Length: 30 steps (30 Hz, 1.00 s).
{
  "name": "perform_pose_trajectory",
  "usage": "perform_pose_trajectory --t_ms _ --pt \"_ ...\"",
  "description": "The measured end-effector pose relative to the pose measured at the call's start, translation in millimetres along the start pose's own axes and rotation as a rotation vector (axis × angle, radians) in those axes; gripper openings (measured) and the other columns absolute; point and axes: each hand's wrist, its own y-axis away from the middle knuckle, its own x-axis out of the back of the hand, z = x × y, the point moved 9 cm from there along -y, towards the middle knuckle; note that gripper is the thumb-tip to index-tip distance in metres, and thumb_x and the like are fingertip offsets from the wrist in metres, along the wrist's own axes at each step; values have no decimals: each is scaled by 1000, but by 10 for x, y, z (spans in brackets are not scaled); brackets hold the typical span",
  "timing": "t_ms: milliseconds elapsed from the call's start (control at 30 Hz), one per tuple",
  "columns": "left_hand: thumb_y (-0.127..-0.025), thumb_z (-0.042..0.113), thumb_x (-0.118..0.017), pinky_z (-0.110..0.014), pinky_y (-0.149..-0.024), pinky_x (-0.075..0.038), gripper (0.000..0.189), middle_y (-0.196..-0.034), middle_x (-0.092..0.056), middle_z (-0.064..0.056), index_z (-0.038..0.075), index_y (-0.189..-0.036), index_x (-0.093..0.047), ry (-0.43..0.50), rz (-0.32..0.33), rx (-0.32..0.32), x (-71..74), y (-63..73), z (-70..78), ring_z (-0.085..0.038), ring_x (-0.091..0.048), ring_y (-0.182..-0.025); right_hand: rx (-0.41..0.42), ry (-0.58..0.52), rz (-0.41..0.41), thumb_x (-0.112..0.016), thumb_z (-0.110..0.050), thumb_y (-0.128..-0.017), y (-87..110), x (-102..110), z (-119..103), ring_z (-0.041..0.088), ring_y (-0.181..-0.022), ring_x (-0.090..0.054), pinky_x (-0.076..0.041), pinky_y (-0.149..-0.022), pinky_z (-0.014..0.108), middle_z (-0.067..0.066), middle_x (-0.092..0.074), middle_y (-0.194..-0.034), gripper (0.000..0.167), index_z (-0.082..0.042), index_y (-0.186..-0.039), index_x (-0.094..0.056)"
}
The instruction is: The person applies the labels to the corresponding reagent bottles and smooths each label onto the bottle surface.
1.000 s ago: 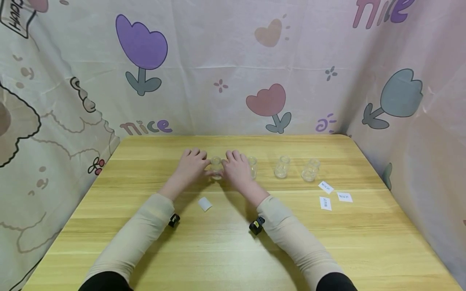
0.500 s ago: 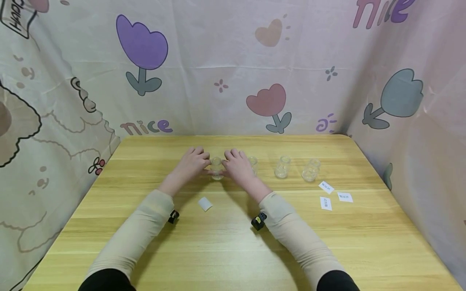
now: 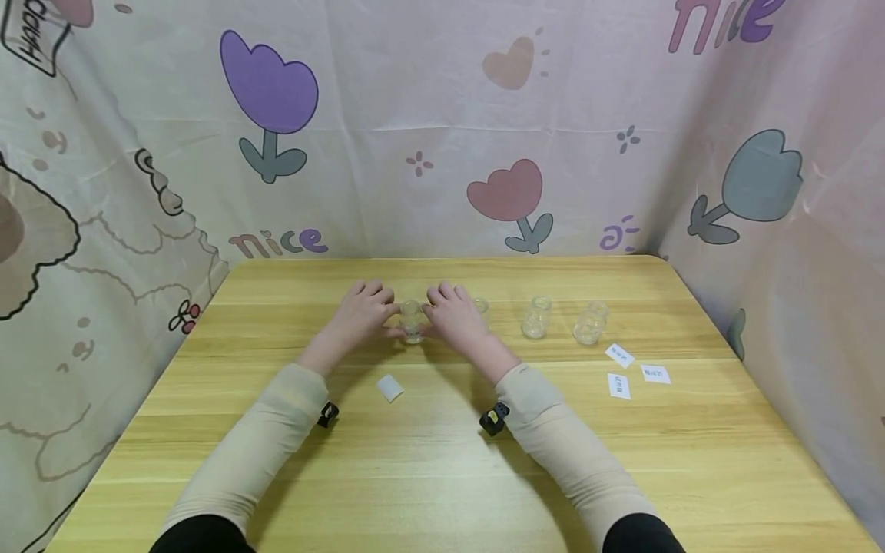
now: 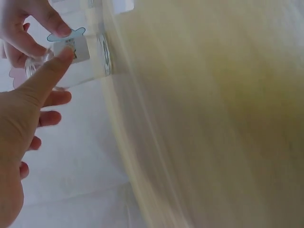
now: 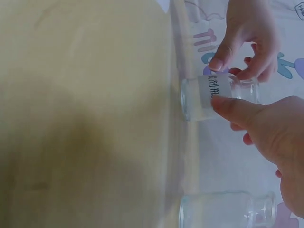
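We have a small glass bottle [image 3: 412, 322] between our two hands, and it is upright. Our left hand [image 3: 362, 315] pinches it from one side, and our right hand [image 3: 452, 316] pinches it from the other. Our left thumb [image 4: 50, 71] and our right thumb [image 5: 232, 108] are at the two side edges of the white label [image 5: 213, 88] on the glass. Some of our other fingers go behind the bottle.

We think the step now is pressing the label down so it sticks. The next move, we guess, calls for rubbing both edges flat, then letting go without tipping the bottle.

Nearer to us, between our arms, lies a plain bit of white paper [image 3: 390, 388]. Just beside our right hand, partly hidden by it, is a second bottle [image 3: 482, 307]. Further right are a third bottle [image 3: 536, 319] and a fourth bottle [image 3: 591, 322]. Three loose labels [image 3: 618, 386] lie right of our right hand and nearer to us, maybe for those bottles.
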Motion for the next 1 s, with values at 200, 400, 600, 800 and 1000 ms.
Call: perform_pose_trajectory --t_ms 200,400,600,800,1000 --pt "-66 66 -75 -38 -77 -34 55 -90 -61 -1 15 -86 -72 -72 -50 37 -55 -31 3 -23 -48 -86 -26 38 1 -67 -61 -80 1 -35 -6 18 -97 -42 -36 -79 30 -3 -56 -108 53 -18 -111 -70" --pt "-67 61 -77 -37 -75 -32 49 -86 -60 1 15 -82 -72 -65 -56 51 -93 -52 7 -22 -45 -83 -19 64 18 -68 -61 -80 -11 -28 -26 17 -97 -43 -36 -79 29 -4 -55 -106 47 -20 -104 -71" --pt "-66 55 -80 -38 -75 -31 44 -82 -59 2 15 -83 -71 -45 -21 31 -80 -63 29 -22 -44 -82 -7 78 -6 -68 -59 -80 -15 -34 -32 17 -99 -43 -36 -79 29 -3 -55 -108 47 -19 -106 -70" --pt "-68 53 -80 -38 -75 -30 42 -84 -60 1 16 -87 -73 -10 -35 40 -110 -33 -9 -22 -43 -83 -9 59 3 -68 -58 -81 -4 -38 -21 17 -97 -42 -35 -79 29 -4 -55 -106 44 -20 -104 -71" --pt "-70 60 -77 -39 -78 -32 48 -93 -64 1 18 -95 -75 14 -56 73 -84 29 -58 -22 -46 -87 -9 29 34 -61 -64 -83 11 1 -7 18 -93 -42 -34 -77 30 -3 -55 -103 48 -20 -100 -72"
